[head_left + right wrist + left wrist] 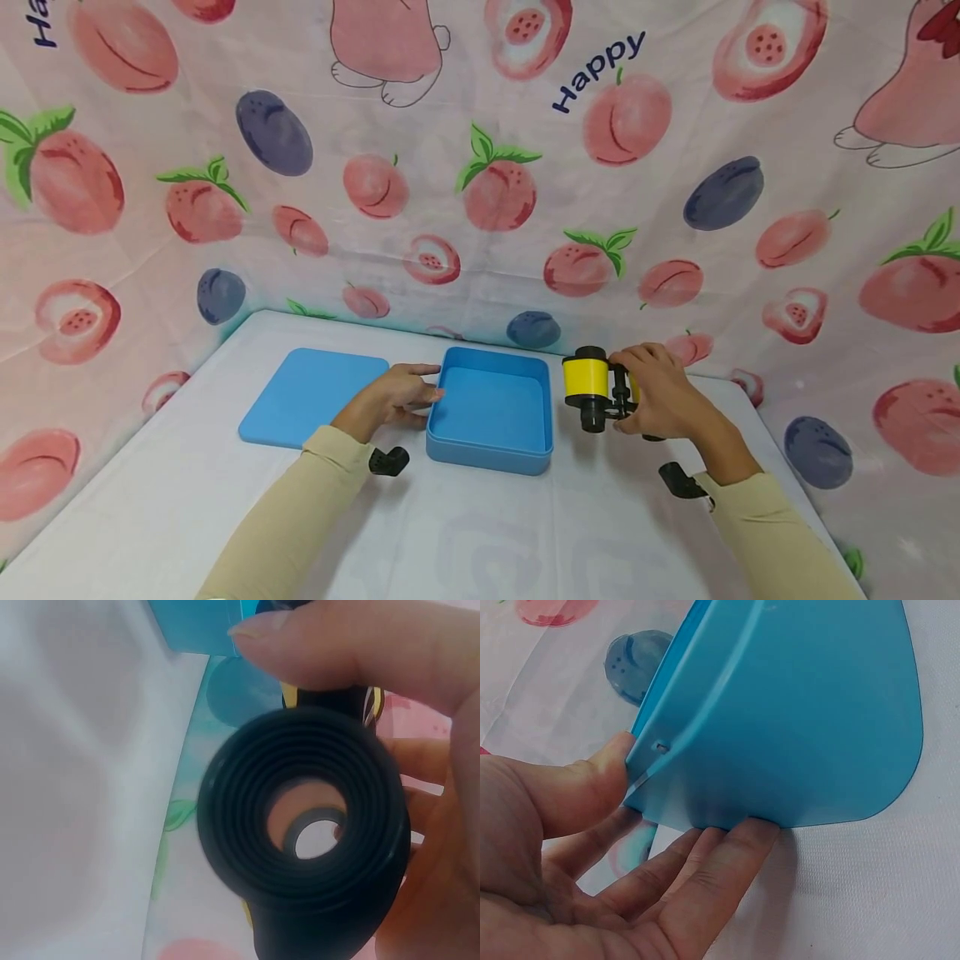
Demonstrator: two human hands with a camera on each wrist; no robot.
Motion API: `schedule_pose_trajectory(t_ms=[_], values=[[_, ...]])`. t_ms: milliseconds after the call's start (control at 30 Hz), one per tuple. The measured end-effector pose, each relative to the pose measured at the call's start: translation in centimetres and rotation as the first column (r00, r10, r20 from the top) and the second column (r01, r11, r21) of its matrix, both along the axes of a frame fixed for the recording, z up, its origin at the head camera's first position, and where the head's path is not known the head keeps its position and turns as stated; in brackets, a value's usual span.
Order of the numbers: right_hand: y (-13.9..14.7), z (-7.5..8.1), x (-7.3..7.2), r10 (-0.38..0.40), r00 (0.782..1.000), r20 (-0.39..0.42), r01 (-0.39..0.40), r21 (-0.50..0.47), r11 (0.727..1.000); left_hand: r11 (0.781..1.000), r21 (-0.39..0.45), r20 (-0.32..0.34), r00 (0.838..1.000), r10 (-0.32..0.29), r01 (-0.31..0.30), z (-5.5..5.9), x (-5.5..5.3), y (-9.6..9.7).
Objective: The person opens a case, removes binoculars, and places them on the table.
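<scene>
My right hand (660,392) grips yellow-and-black binoculars (587,379) just right of the box, its fingers over the top and the thumb below. In the right wrist view, a ringed black eyepiece of the binoculars (225,817) fills the middle, and the thumb (337,641) lies across the body. The hand hides much of the far barrel. An open blue box (491,408) stands on the table. My left hand (397,396) touches its left side with extended fingers, thumb at the rim of the box (697,727); whether the thumb reaches inside cannot be told.
A flat blue lid (307,392) lies on the white tabletop (465,533) left of the box, partly behind my left hand. A fruit-print cloth (465,125) hangs along the back and sides of the table. Small black devices (388,461) sit at both wrists.
</scene>
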State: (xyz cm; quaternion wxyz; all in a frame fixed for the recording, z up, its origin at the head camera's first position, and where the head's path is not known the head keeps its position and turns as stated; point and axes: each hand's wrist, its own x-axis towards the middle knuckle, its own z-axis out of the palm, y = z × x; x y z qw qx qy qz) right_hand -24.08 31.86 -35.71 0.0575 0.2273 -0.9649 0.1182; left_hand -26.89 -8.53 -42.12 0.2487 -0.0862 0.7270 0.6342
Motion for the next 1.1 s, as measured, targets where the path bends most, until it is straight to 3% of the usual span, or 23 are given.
schedule_pose_trajectory(t_ms=[1100], values=[[0.7, -1.7, 0.0, -0.005, 0.998, 0.062, 0.008, -0.046, 0.999, 1.000, -0.003, -0.005, 1.000, 0.003, -0.003, -0.2, -0.3, -0.1]])
